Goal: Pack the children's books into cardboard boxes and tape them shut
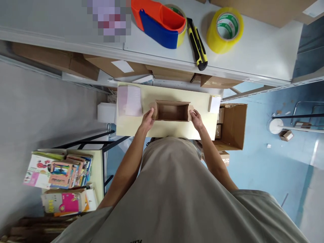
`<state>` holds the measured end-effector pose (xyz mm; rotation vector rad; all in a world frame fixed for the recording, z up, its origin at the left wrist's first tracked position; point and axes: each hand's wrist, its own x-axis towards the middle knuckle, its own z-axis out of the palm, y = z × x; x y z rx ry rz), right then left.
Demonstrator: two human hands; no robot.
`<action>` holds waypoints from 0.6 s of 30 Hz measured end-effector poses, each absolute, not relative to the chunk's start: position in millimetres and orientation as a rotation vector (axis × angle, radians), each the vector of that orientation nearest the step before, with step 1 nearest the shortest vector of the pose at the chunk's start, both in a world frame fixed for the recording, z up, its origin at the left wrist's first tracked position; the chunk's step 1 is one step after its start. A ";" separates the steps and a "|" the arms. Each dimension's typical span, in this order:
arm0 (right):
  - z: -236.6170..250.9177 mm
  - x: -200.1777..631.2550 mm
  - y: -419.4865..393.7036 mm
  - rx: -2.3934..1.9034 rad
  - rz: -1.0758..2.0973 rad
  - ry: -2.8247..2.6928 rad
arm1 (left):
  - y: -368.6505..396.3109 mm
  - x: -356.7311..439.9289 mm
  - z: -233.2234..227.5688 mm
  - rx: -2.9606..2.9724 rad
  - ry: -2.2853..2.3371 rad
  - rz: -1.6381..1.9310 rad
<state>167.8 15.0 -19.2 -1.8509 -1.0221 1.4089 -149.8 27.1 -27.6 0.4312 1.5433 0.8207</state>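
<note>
The left grip [148, 118] and right grip [196, 119] hold the open box [173, 112] by its opposite end flaps [155, 114] over the pale worktop [165, 129].

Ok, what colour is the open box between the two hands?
The open box is brown; the head view, the only one, shows it.

Bright light puts a soft sheen on the shelf [265, 50]; edges look stretched.
</note>
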 end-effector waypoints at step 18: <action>9.6 136.8 41.6 -2.395 0.999 -1.993 | 71.1 -170.2 -5.2 1.613 1.889 0.029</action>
